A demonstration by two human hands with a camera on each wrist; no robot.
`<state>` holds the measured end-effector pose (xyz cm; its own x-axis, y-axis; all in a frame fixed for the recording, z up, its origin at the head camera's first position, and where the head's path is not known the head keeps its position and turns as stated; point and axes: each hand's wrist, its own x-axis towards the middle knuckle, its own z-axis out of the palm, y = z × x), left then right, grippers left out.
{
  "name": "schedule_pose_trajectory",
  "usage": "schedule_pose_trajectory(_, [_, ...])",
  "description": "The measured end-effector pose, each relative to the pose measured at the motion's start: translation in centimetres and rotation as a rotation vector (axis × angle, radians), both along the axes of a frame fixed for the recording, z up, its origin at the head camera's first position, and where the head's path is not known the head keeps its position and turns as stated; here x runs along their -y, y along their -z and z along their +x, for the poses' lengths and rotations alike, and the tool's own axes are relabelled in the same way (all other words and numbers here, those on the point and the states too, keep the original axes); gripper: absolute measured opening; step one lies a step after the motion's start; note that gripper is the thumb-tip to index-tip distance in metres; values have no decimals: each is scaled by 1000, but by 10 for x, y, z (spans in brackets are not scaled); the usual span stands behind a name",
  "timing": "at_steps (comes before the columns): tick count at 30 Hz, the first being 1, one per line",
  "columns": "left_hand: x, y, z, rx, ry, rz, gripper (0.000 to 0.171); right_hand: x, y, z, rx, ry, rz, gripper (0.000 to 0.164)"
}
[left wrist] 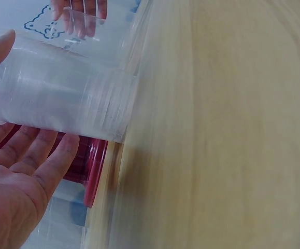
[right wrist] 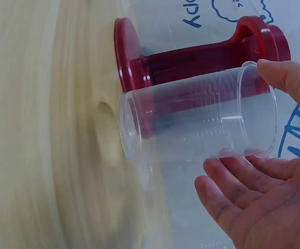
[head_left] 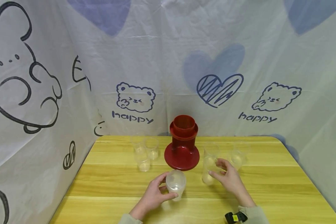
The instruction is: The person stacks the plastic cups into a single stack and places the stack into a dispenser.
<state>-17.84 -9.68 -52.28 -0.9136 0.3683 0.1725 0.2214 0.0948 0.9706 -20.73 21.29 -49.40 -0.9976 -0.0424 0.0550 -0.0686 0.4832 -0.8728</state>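
Observation:
My left hand (head_left: 155,193) grips a cloudy clear plastic cup (head_left: 176,183) in front of me, thumb on one side and fingers on the other. Fine rings circle this cup (left wrist: 56,88) towards its base in the left wrist view; whether others are nested inside I cannot tell. To the right, my right hand (head_left: 230,179) holds another clear plastic cup (right wrist: 191,114) near its rim between thumb and fingers. That cup stands upright, its base at or just above the table. Behind and between both hands is a red plastic stand (head_left: 182,155) with a round base and tubular top.
Several clear cups (head_left: 144,165) stand on the wooden table (head_left: 114,189) left of the red stand. More transparent cups (head_left: 237,157) are behind my right hand, their outlines faint. A printed white cloth (head_left: 162,62) hangs behind the table and along its left side.

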Motion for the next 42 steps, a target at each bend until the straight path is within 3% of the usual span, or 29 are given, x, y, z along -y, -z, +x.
schedule_pose_trajectory(5, [-1,-19,8,-21,2,-1,66,4,-7,2,7,-11,-32,72])
schedule_pose_trajectory(8, [-1,-22,10,-25,0,0,65,7,-14,4,-17,-27,-32,70])
schedule_pose_trajectory(18, [-1,7,-3,-22,-13,-33,68,19,-42,11,-107,-70,-56,65])
schedule_pose_trajectory(20, [-1,8,-3,-19,-14,-29,68,21,-47,12,-131,-80,-58,64])
schedule_pose_trajectory(24, [-1,-7,3,-13,-11,-8,67,27,-59,15,-173,-116,-92,62])
schedule_pose_trajectory(26, [-1,-8,4,-12,-10,-3,68,30,-64,16,-190,-129,-111,62])
schedule_pose_trajectory(31, [0,7,-2,-6,-8,8,69,42,-78,20,-228,-135,-160,61])
schedule_pose_trajectory(42, [0,8,-1,-18,-13,8,70,67,-89,28,-269,-212,-226,64])
